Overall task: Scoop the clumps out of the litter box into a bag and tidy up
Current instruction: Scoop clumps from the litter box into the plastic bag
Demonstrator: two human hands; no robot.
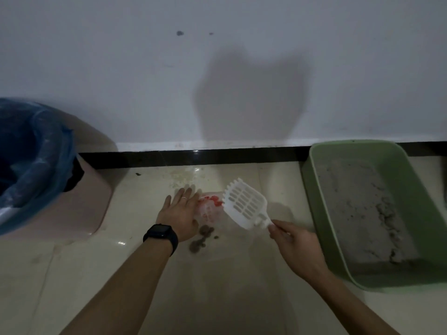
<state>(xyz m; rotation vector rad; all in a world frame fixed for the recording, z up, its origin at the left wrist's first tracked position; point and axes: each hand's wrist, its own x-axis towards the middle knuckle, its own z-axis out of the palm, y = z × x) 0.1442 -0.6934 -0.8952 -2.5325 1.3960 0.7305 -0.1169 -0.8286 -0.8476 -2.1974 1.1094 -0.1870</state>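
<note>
Rests flat, open left hand [180, 213] on bag [210, 209]; grips scoop [244, 205] by handle in right hand [295, 240], head slanting over bag, just beyond clumps [200, 238].

- A left hand [180, 215], with a black watch [160, 234] at the wrist and a ring [184, 197] on one finger, is laid flat with straight fingers on a clear bag [209, 210] with red print.
- The clear bag is spread on the tiled floor [217, 286], near its far edge.
- A white slotted scoop [245, 205] is gripped by its handle in the right hand [294, 240], with its head tilted over the bag's right side.
- Dark clumps [202, 238] are seen on the floor just beside the left hand.
- A green litter box [319, 213] with grey litter [358, 209] is set on the right, against the floor's far edge.
- A pink bin [94, 197] lined with a blue liner [41, 151] is placed on the left.
</note>
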